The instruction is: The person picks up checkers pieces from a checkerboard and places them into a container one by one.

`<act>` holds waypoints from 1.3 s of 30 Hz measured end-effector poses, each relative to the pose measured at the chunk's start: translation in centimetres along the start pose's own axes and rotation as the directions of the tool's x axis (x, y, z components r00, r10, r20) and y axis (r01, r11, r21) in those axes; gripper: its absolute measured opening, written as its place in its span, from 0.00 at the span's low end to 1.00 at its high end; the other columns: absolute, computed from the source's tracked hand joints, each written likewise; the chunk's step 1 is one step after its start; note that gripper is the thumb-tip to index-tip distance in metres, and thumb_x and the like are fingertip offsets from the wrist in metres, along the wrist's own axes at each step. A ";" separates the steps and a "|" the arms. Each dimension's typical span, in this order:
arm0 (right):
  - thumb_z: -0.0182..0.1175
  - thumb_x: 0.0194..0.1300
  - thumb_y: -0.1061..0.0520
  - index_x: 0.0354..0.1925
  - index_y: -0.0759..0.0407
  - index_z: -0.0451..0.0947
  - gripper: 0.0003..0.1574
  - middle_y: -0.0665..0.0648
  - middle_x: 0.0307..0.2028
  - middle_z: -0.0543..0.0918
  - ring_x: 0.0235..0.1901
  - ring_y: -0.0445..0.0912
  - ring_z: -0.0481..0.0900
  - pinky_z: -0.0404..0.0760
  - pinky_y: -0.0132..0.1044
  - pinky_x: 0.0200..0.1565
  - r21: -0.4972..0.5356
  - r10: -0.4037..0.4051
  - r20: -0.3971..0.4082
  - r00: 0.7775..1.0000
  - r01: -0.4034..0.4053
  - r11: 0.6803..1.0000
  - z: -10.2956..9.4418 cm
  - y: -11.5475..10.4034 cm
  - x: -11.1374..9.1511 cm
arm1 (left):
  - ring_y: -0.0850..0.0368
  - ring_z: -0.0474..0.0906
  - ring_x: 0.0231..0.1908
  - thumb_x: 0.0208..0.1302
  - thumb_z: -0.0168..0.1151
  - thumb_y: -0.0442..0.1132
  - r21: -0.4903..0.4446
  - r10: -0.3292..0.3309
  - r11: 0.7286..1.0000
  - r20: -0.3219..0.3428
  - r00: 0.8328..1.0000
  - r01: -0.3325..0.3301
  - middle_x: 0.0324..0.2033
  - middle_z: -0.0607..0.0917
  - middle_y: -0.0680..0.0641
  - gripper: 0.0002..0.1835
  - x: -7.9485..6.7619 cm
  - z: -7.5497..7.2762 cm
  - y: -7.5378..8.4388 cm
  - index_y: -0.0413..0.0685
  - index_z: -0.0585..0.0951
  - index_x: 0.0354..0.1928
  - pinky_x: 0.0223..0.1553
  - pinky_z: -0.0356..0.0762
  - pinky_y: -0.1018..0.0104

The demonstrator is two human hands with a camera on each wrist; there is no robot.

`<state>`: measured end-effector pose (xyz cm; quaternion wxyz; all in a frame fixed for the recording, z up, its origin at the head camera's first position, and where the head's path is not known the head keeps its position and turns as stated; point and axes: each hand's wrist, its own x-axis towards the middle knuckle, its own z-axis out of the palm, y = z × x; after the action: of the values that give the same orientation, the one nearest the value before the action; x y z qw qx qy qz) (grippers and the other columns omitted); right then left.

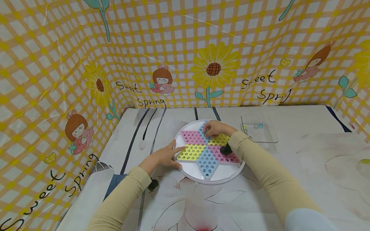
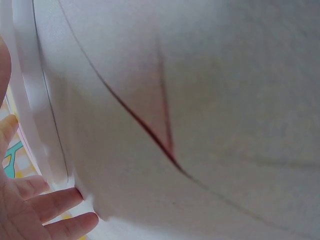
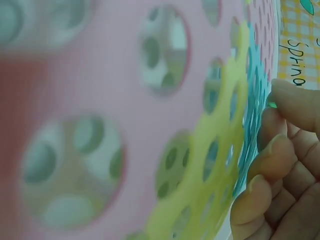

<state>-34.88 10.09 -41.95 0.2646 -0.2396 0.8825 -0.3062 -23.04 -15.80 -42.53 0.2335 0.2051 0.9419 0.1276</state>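
Observation:
A round white Chinese checkers board (image 1: 189, 172) with a pink, yellow and blue star of holes lies on the table. My right hand (image 1: 215, 128) is over the blue point at its far side, fingers curled. In the right wrist view, its thumb and forefinger pinch a small green marble (image 3: 272, 105), mostly hidden by the fingertips, close by the blue holes. My left hand (image 1: 166, 155) rests at the board's left rim with fingers spread, the forefinger reaching over the yellow point. The left wrist view catches its loose fingers (image 2: 55, 204) beside the white rim.
Right of the board stands a clear plastic container (image 1: 260, 141) with several glass marbles (image 1: 260, 125) in it. A white item (image 1: 102, 171) lies at the table's left edge. Checked yellow cloth (image 1: 179, 38) hangs behind and to the left.

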 end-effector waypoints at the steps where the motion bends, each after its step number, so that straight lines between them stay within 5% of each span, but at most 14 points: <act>1: 0.60 0.56 0.64 0.40 0.68 0.76 0.12 0.51 0.17 0.70 0.12 0.38 0.61 0.67 0.31 0.21 0.008 -0.001 0.000 1.000 0.001 1.000 -0.1 0.0 -0.1 | 0.34 0.57 0.63 0.51 0.63 0.59 -0.002 -0.001 1.000 0.000 1.000 0.001 0.70 0.41 0.36 0.44 0.0 0.0 0.0 0.66 0.56 0.69 0.59 0.62 0.44; 28: 0.59 0.58 0.64 0.42 0.70 0.74 0.13 0.56 0.25 0.76 0.20 0.49 0.72 0.72 0.37 0.25 -0.079 -0.077 -0.052 0.996 0.072 0.994 -3.3 -0.8 -4.5 | 0.34 0.58 0.63 0.50 0.63 0.60 0.011 -0.014 1.000 -0.003 1.000 0.014 0.70 0.41 0.37 0.44 0.0 0.2 0.1 0.68 0.56 0.69 0.58 0.63 0.43; 39: 0.58 0.59 0.62 0.43 0.68 0.74 0.13 0.55 0.26 0.77 0.20 0.44 0.70 0.71 0.34 0.25 -0.111 -0.092 -0.079 0.993 0.083 0.990 -5.1 0.1 -6.3 | 0.34 0.58 0.63 0.50 0.63 0.59 0.011 -0.009 1.000 -0.002 1.000 0.009 0.70 0.41 0.36 0.44 0.0 0.1 0.2 0.67 0.56 0.69 0.58 0.62 0.43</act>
<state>-33.34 15.91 -36.62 0.2002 -0.2789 0.8966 -0.2796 -22.92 -15.67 -42.53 0.2321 0.2021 0.9437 0.1213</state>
